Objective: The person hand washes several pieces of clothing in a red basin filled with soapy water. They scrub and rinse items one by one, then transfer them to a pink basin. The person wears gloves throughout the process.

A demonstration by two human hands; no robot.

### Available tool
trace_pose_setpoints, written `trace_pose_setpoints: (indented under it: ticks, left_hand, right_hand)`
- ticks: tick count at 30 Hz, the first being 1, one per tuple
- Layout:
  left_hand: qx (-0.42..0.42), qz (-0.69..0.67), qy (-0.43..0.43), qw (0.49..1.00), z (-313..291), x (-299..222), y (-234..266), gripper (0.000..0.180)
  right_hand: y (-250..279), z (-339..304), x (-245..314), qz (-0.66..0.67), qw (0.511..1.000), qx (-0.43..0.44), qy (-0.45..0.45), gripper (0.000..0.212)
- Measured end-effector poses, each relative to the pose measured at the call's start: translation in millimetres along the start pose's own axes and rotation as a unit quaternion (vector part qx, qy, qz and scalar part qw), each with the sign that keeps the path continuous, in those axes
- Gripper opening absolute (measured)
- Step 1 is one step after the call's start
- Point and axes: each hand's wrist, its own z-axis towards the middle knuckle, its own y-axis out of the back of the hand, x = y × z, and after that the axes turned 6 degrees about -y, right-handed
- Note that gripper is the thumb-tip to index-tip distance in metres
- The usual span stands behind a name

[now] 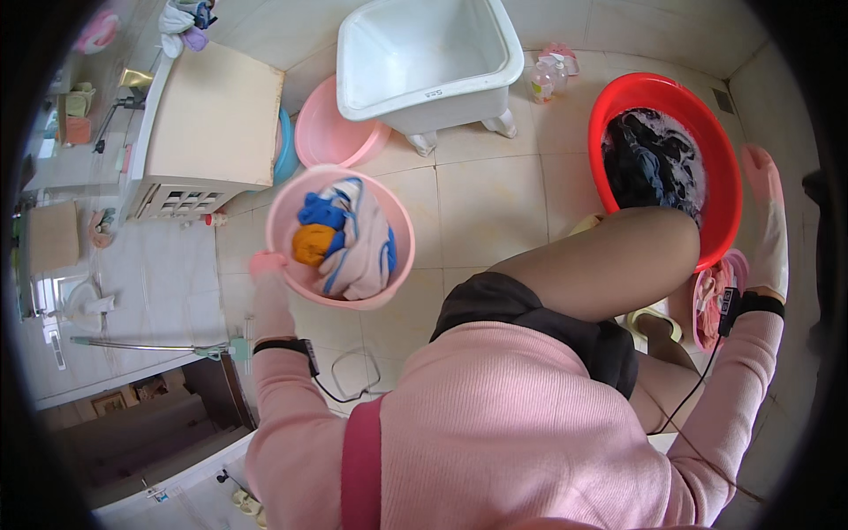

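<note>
My left hand [268,267], in a pink and white glove, grips the near left rim of a pink basin [405,252]. Inside the basin lie a pale cloth with blue edging [360,247], a bright blue cloth [321,210] and a mustard-yellow cloth [312,245]. Far to the right, my gloved right hand [767,190] is just outside the rim of a large red tub [726,146], fingers stretched out and holding nothing. Dark clothes [649,163] soak in sudsy water in that tub. Black straps with small devices circle both my wrists.
A white footed washtub [424,110] stands at the back, with an empty pink basin [331,132] beside it. Clear bottles [548,79] are by the wall. A cabinet [212,115] and mop [159,346] are at left. A small pink basket [709,305] holds pink cloth beside my leg.
</note>
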Motion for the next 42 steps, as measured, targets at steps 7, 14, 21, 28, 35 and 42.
trace_pose_setpoints:
  ticks: [7,14,21,28,35,42]
  left_hand:
    - [0.085,-0.113,0.025,0.99,-24.8,-16.1,-135.0,0.027]
    - [0.236,-0.339,0.103,0.905,-18.2,-6.4,-271.8,0.022]
    - [0.357,0.304,-0.351,0.81,-3.8,-92.4,-313.7,0.035]
    - [0.589,-0.056,-0.467,0.658,-152.8,-416.4,-234.2,0.025]
    - [0.377,-0.05,-0.75,0.541,-292.5,-688.9,-408.7,0.058]
    - [0.204,0.146,-0.738,0.626,-394.2,-732.0,-569.6,0.068]
  right_hand:
    - [5.2,12.5,8.3,-0.081,0.994,0.047,-0.05,0.039]
    - [1.0,16.3,-7.4,-0.085,0.992,0.058,-0.07,0.037]
    - [-1.1,-13.6,-51.4,-0.12,0.984,0.06,-0.119,0.033]
    - [-63.8,-52.6,-151.0,-0.013,0.977,0.046,-0.207,0.043]
    - [-163.0,13.9,-216.1,0.002,0.984,0.073,-0.164,0.068]
    - [-280.9,51.9,-199.4,-0.12,0.942,0.005,-0.314,0.072]
